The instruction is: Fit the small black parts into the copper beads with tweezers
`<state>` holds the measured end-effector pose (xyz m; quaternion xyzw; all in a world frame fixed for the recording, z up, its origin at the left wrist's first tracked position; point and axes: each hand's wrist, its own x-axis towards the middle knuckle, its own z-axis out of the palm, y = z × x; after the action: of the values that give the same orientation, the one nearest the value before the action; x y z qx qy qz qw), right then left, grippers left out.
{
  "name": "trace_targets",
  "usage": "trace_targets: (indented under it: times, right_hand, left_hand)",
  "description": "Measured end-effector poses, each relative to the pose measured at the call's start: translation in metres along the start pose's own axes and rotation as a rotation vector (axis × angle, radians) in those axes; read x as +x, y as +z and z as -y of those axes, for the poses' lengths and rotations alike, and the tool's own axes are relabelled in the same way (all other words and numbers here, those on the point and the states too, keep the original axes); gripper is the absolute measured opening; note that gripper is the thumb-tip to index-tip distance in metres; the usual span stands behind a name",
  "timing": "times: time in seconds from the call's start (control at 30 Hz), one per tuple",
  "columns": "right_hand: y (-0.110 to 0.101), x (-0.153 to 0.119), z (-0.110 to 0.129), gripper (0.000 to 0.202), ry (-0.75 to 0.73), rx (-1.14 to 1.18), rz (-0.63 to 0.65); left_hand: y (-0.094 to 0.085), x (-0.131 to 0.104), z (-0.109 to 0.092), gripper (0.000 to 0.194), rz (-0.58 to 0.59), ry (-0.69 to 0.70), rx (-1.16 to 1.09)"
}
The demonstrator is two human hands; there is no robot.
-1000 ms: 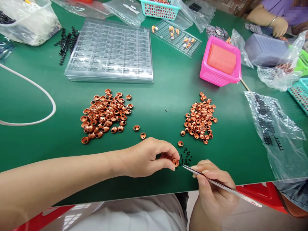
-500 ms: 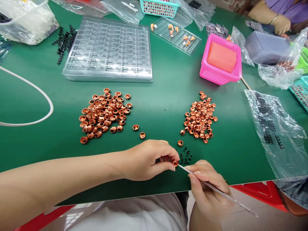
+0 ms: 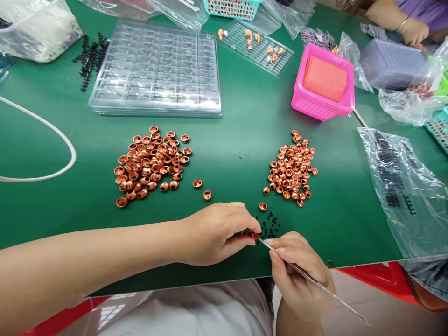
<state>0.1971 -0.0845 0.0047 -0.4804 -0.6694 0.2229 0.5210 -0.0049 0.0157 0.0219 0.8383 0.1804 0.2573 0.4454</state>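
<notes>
Between thumb and fingertips, my left hand (image 3: 224, 233) pinches a small copper-coloured cup (image 3: 255, 235) near the table's front edge. My right hand (image 3: 303, 270) grips a thin metal tool (image 3: 315, 282), whose tip meets the cup. Tiny black pieces (image 3: 271, 226) lie scattered just beyond the fingertips. A larger pile of copper cups (image 3: 150, 163) sits on the left, with two single cups (image 3: 197, 184) beside it. On the right lies another pile of copper cups (image 3: 294, 168), and one lone cup (image 3: 262, 206) rests nearer my hands.
Stacked clear trays (image 3: 157, 70) lie behind the left pile. A pink basket (image 3: 322, 109) holding an orange-red block stands at back right. A plastic bag (image 3: 406, 186) with black parts lies right. A white cable (image 3: 45, 121) loops at left; another person's hand (image 3: 414, 31) is at top right.
The cup in my left hand has tilted and shows less of its opening. My right hand and the tool have shifted slightly left. The whole view has moved a little.
</notes>
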Motion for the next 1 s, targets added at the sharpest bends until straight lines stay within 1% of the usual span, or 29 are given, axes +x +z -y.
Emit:
trace_targets:
  times: [0.4,0.6,0.7,0.87,1.0]
  right_hand:
    - [-0.0031,0.0046,0.0012,0.039,-0.018,-0.025,0.055]
    - [-0.0006,0.0009,-0.0005,0.038,-0.007,-0.015,0.011]
    - [0.0003,0.0003,-0.0004,0.036,0.001,-0.026,0.029]
    - [0.0011,0.0009,0.0015,0.037,0.009,-0.024,0.032]
    - [0.0008,0.0016,0.0025,0.038,-0.01,-0.047,0.066]
  left_hand:
    - [-0.0004,0.0005,-0.0005,0.008,0.0,0.007,0.019]
    - [0.0005,-0.0001,0.0014,0.009,-0.004,0.018,0.005]
    - [0.001,-0.001,0.0022,0.009,-0.002,0.021,0.008]
    - [0.0021,-0.0015,0.0016,0.008,0.013,0.035,0.081]
    - [0.0041,-0.0021,0.0,0.012,0.026,0.058,0.195]
